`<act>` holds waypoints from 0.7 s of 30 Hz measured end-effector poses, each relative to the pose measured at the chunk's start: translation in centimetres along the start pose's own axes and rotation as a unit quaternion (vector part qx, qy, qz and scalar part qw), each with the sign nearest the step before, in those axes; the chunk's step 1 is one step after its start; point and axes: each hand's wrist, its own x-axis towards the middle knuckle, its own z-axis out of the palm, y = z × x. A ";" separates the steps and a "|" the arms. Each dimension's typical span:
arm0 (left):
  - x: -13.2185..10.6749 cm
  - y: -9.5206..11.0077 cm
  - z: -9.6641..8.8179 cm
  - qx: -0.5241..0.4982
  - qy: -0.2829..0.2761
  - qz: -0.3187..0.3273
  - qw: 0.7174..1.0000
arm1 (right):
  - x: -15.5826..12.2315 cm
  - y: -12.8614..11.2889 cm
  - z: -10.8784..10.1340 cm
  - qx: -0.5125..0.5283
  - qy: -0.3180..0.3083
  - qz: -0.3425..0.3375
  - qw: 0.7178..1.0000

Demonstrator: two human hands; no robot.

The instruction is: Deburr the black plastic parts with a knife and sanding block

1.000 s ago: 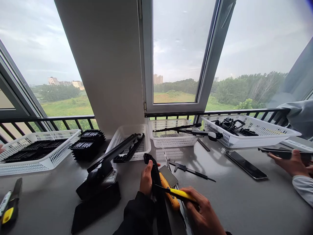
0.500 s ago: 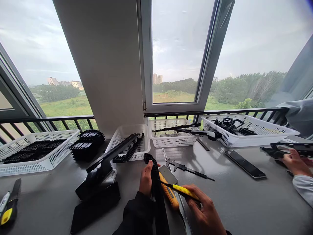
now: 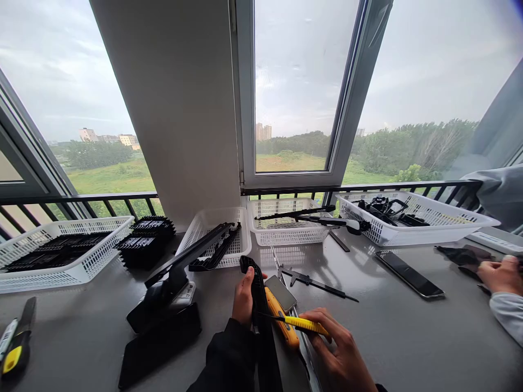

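My left hand is closed around the upper end of a long black plastic part, which slants down toward the bottom edge. A yellow utility knife is gripped in my right hand; its dark front end reaches the right side of the black part. Whether the tip touches the part, I cannot tell. Under and beside the knife lies an orange-yellow handled tool with a cord at its lower end. A grey flat block sits just behind that tool.
Calipers and a phone lie to the right. White baskets with black parts line the back. Black parts rest at left, and another knife lies far left. A co-worker's hand is at the right edge.
My right hand and the knife have shifted slightly down and left along the black part. My left hand stays put. The co-worker's hand has moved, and the black part it held is no longer visible.
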 end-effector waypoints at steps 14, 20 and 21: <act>0.3 -0.2 -0.2 -0.009 -0.006 -0.007 1.000 | -0.2 0.0 0.2 0.017 0.017 0.012 1.000; 0.3 -0.2 -0.1 -0.004 -0.037 -0.016 0.999 | 0.2 1.1 -0.7 -0.050 0.085 0.045 0.994; 0.2 -0.2 0.0 0.000 -0.043 -0.015 0.999 | 0.3 1.2 -0.7 -0.056 0.088 0.046 0.994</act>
